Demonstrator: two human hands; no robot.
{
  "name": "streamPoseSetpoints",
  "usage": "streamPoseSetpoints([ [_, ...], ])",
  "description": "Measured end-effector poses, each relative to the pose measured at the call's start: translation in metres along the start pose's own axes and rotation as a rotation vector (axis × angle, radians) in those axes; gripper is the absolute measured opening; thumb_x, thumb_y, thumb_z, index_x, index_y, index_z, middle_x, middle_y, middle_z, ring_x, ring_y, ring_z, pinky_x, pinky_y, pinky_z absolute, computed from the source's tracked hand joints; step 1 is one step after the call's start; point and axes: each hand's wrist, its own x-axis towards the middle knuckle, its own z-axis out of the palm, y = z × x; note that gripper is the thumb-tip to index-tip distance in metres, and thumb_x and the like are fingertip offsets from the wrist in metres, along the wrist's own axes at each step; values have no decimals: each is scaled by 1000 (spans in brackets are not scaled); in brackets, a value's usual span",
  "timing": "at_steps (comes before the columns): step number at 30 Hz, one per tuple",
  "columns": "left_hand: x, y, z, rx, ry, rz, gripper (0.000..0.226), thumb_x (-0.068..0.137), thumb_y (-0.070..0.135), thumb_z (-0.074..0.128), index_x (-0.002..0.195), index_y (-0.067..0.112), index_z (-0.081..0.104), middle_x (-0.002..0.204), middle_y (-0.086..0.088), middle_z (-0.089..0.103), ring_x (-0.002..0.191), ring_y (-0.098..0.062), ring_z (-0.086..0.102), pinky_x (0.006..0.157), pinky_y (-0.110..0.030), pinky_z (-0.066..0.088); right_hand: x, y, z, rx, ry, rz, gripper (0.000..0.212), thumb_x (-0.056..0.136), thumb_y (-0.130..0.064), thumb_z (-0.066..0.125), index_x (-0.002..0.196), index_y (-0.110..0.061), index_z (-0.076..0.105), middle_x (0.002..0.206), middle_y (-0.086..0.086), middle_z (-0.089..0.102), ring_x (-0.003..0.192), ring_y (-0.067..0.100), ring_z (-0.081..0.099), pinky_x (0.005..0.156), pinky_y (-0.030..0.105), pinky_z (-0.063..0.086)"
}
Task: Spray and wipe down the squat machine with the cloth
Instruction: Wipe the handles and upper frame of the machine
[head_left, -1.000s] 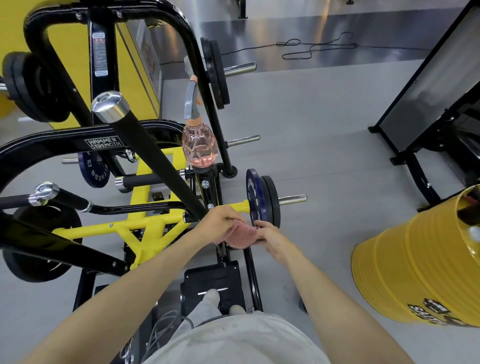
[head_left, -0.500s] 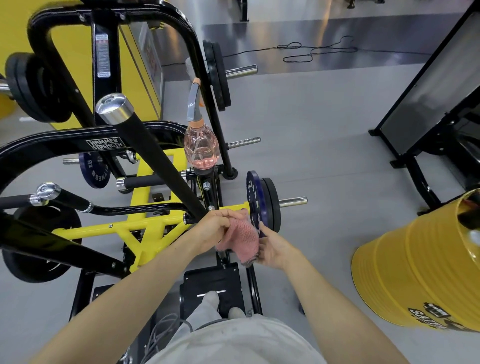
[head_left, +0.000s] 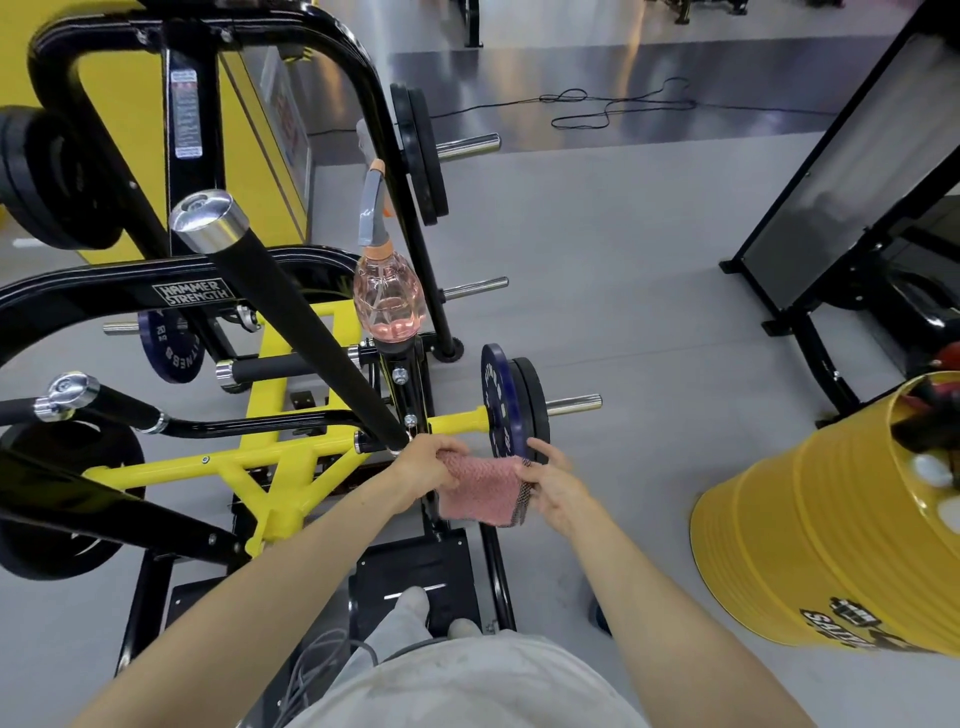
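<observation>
Cloth gripped by left hand, right hand apparently pinching its edge.

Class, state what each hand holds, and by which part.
Both hold the cloth: the left hand grips its upper left edge, the right hand pinches its right edge.

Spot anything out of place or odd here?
The pink spray bottle stands perched on a narrow black post of the squat machine, an unsteady-looking spot. A black cable lies in loose loops on the floor beyond.
</observation>
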Motion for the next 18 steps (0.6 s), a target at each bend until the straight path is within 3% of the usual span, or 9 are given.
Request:
streamPoseSetpoints([
  [3,0,2,5,130,7,17,52,75,-17,66,120,9,63,125,-5,50,117,-22,49,86,-22,42,0,-6,-1,-306,31,-108,40,80,13,64,109,-13,70,119,11,63,103,21,58,87,31,49],
  [7,1,4,8,331,87,145,53,81,-19,53,125,9,61,119,-2,57,117,-14,48,84,-14,34,-5,-11,1,-555,79,-262,41,75,13,68,109,-8,71,108,10,64,99,19,58,88,27,48],
  [10,2,4,8,408,145,180,47,84,-18,44,119,7,65,106,-4,58,104,-15,49,83,-18,35,-9,-12,4,-698,137,-370,46,75,7,72,118,-8,66,115,6,63,107,20,59,89,23,46],
  [12,5,5,6,455,161,179,42,88,-12,45,123,4,62,114,-9,61,113,-22,52,93,-23,37,-10,-14,4,-793,193,-437,44,77,4,72,118,-8,66,116,6,65,105,20,62,84,19,45],
  [15,8,6,5,493,155,193,45,89,-10,46,128,8,59,127,-10,59,121,-25,51,102,-28,37,-14,-18,3,-867,279,-513,21,80,2,68,95,-12,72,101,6,68,90,18,62,73,19,43],
  [18,7,12,4,441,174,222,33,89,-8,48,110,7,68,109,-9,64,106,-24,56,88,-27,41,-16,-25,-3,-798,260,-530,14,77,2,70,82,-11,73,88,0,57,82,18,59,66,20,42],
])
